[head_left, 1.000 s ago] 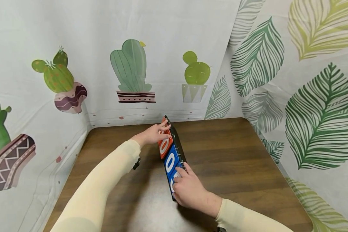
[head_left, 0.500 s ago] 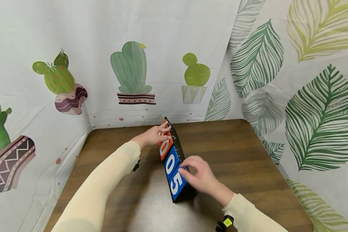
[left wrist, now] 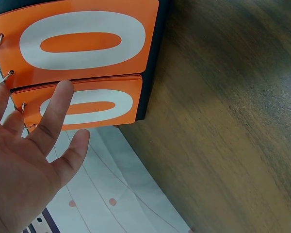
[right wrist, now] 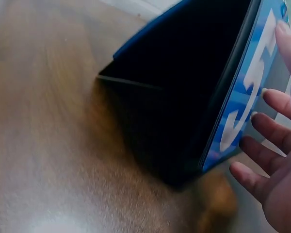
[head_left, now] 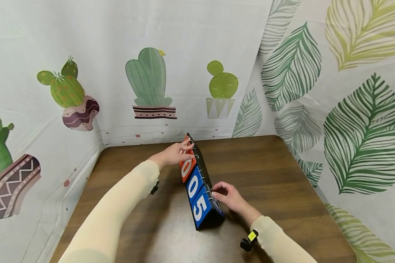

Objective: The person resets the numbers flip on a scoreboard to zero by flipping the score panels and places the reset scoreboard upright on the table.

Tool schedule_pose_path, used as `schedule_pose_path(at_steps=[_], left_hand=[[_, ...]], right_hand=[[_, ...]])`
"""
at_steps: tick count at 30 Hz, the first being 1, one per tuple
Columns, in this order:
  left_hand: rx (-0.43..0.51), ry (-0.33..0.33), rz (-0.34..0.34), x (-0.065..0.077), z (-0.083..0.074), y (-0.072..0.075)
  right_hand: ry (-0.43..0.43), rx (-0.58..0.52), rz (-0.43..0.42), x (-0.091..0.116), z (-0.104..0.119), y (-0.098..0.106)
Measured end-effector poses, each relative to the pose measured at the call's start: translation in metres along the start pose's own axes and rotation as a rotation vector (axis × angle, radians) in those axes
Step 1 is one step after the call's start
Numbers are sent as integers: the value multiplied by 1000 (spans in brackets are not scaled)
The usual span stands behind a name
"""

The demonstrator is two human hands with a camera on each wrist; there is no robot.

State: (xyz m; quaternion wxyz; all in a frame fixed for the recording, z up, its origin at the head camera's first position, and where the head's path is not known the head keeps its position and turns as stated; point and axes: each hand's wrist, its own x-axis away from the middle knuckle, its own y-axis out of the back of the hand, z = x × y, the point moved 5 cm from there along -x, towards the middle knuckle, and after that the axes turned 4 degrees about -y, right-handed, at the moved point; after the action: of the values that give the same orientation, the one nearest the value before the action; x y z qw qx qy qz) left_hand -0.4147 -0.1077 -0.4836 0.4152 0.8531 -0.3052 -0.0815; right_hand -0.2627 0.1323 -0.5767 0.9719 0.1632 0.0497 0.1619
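Note:
A tabletop flip scoreboard (head_left: 199, 191) stands like a tent on the table, its number cards hung on metal rings along the top. Two orange-red cards (left wrist: 82, 41) at the far end each show 0, and the two blue cards (head_left: 193, 185) on this face read 0 and 5. My left hand (head_left: 174, 153) rests with spread fingers on the orange cards and the ridge. Beside the near end is my right hand (head_left: 232, 199), thumb and index tips apart at the ridge rings. Below them a blue card (right wrist: 245, 90) with a white numeral hangs on the scoreboard's right face.
The scoreboard stands on a brown wood-grain table (head_left: 266, 175). White fabric (head_left: 184, 22) printed with cacti and leaves hangs behind and beside the table. A dark wrist strap with a yellow tag (head_left: 251, 235) is on the right sleeve.
My right hand has moved from the blue cards on the left face over the ridge to the right side. The 5 has come into view, and a blue card now shows on the right face.

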Motion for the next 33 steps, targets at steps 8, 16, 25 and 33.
schedule_pose_path(at_steps=[8, 16, 25, 33], left_hand=[[-4, -5, 2, 1, 0, 0], [-15, -24, -2, -1, 1, 0], [-48, -42, -29, -2, 5, 0], [-81, -35, -52, -3, 4, 1]], right_hand=[[23, 22, 56, 10, 25, 1], [-31, 46, 16, 6, 7, 7], [-273, -109, -14, 9, -44, 33], [-326, -296, 38, 21, -51, 52]])
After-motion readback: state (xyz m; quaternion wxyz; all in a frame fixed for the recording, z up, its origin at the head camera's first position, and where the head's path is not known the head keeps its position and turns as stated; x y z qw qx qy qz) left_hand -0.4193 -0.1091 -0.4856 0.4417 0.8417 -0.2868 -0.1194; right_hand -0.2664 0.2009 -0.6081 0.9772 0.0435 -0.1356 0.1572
